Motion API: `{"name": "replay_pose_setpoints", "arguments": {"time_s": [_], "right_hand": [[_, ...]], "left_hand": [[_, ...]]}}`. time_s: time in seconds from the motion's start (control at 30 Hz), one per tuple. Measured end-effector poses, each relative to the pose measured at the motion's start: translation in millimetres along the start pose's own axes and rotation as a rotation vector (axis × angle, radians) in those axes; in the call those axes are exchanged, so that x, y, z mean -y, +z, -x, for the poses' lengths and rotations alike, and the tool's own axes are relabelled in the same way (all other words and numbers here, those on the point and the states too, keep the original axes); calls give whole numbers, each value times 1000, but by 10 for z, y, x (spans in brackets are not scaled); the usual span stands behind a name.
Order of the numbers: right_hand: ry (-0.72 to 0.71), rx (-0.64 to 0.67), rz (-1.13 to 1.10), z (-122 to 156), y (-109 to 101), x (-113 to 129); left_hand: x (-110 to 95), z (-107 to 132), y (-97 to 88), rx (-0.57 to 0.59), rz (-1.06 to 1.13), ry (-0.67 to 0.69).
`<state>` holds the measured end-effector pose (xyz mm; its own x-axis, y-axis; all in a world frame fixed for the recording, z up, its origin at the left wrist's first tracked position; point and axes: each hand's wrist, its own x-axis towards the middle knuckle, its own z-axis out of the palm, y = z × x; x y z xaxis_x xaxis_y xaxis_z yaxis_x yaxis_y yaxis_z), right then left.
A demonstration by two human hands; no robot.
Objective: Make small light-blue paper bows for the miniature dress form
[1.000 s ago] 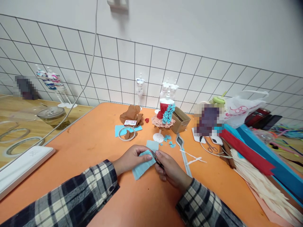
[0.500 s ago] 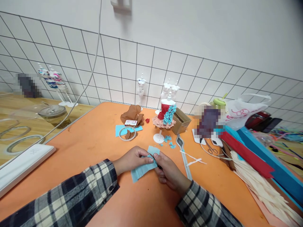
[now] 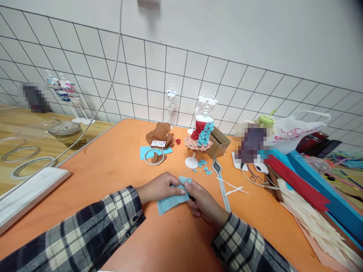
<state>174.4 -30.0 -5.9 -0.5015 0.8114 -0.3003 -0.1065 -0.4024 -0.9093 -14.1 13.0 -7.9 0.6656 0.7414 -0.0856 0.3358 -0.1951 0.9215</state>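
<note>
Over the front middle of the table, my left hand [image 3: 163,189] pinches a piece of light blue crepe paper [image 3: 170,204] between thumb and fingers. Close against it, my right hand [image 3: 204,202] is closed round a slim dark tool [image 3: 191,197], like tweezers, whose tip meets the paper; most of it is hidden by my fingers. Beyond the hands stands a small white dress form [image 3: 204,118] in a red bodice, with blue ruffles [image 3: 206,134] and a peach frilled skirt. Small blue pleated bits [image 3: 208,171] lie near its base.
Brown crepe paper [image 3: 159,134], a tape roll [image 3: 154,163] and a cardboard box [image 3: 219,142] are farther back. To the right lie a grey strip [image 3: 222,185], scissors [image 3: 254,175] and cream paper strips [image 3: 306,215]. A white power bank-like slab [image 3: 34,196] sits at left.
The view has shifted slightly. Both hands stay together on the blue paper, and its upper part now stands out less above my fingers.
</note>
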Motion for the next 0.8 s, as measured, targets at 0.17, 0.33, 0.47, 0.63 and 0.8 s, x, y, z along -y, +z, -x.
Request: {"name": "replay_pose_setpoints", "arguments": {"time_s": [0.17, 0.33, 0.47, 0.63, 0.8], "right_hand": [[-22, 16, -9, -2, 4, -1], [0, 21, -26, 2, 1, -3], [-9, 30, -34, 5, -12, -3], [-4, 29, -27, 17, -3, 14], [-11, 36, -24, 14, 2, 10]], "left_hand": [[-42, 15, 9, 16, 66, 15], [-42, 13, 12, 3, 23, 32], [-29, 15, 13, 4, 29, 43], [-54, 24, 16, 5, 18, 6], [-60, 15, 19, -13, 2, 29]]}}
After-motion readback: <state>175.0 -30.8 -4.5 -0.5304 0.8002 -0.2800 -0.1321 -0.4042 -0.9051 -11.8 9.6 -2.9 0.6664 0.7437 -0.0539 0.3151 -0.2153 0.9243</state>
